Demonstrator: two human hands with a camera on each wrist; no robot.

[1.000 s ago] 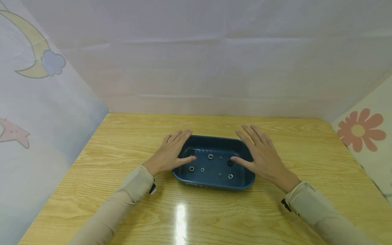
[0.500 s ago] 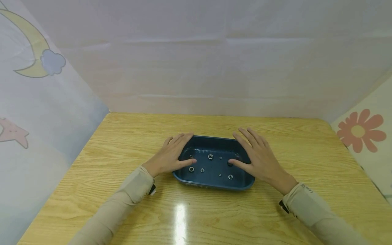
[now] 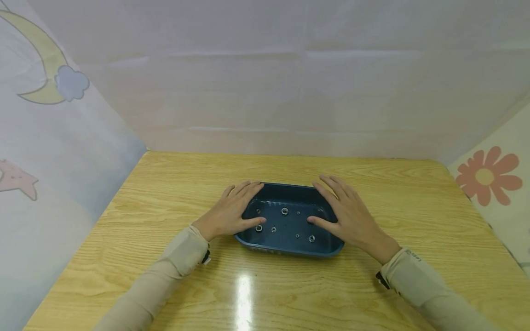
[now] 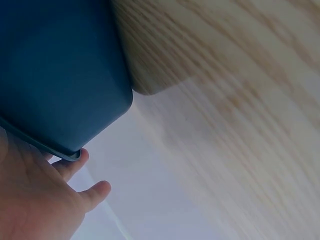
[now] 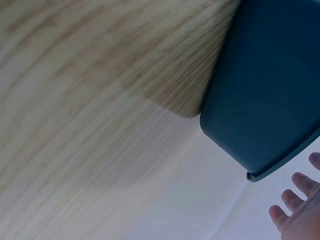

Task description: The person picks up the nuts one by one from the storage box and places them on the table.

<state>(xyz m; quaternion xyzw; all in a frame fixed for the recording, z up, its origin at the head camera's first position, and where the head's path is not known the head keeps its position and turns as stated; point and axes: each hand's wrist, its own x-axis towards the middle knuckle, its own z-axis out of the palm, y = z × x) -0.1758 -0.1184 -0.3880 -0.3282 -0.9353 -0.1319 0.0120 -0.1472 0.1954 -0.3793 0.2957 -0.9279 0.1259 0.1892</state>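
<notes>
A dark blue rectangular tub (image 3: pixel 285 252) sits on the wooden table, with several metal nuts scattered over its floor. Among them are a larger nut (image 3: pixel 285 211) near the back, one at the front right (image 3: pixel 312 238) and a tiny one (image 3: pixel 297 236). My left hand (image 3: pixel 227 212) lies over the tub's left end, fingers extended and thumb reaching inward above the nuts. In the left wrist view its fingertips are right at the rim. Over the right end spreads my right hand (image 3: pixel 352 216), thumb pointing inward. The right wrist view shows its fingers (image 5: pixel 302 183) spread beside the tub's rim.
The wooden table (image 3: pixel 182 179) extends around the tub on all sides. A pale wall covering (image 3: pixel 265 101) rises along its back edge, with decorated panels at left and right, one bearing a red flower (image 3: pixel 488 177).
My right hand has moved a little left and nearer the tub, its thumb now covering a dark nut seen earlier. My left hand has shifted slightly right, and a small nut beside it shows more.
</notes>
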